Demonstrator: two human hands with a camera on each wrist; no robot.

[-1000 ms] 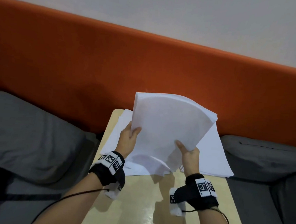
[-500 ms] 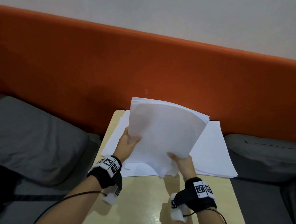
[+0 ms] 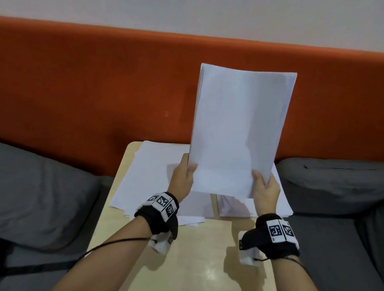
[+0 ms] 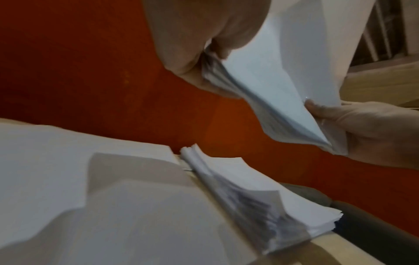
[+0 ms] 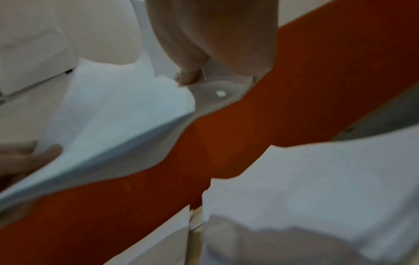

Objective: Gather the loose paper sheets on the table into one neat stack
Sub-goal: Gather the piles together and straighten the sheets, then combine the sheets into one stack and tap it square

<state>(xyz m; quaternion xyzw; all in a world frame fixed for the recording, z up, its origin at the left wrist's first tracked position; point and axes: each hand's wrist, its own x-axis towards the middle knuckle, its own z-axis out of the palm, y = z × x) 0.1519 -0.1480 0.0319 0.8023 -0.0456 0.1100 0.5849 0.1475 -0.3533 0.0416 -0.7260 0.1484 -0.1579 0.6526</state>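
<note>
I hold a bundle of white sheets [image 3: 239, 130] upright above the table, its lower edge off the surface. My left hand [image 3: 183, 178] grips its lower left edge and my right hand [image 3: 266, 189] grips the lower right edge, thumbs on the near face. In the left wrist view the bundle [image 4: 283, 86] bends between both hands; the right wrist view shows it [image 5: 108, 122] blurred. More loose sheets [image 3: 147, 178] lie spread on the table's left, and a second pile [image 3: 282, 204] lies at the right.
The small pale wooden table [image 3: 200, 271] stands between grey cushions [image 3: 28, 190] on the left and others [image 3: 338, 185] on the right. An orange padded backrest [image 3: 88, 81] runs behind it under a white wall.
Both hands have lifted the bundle and turned it from a slanted, fanned lie to upright with its edges closer together. My head has tilted, so the table sits lower in view.
</note>
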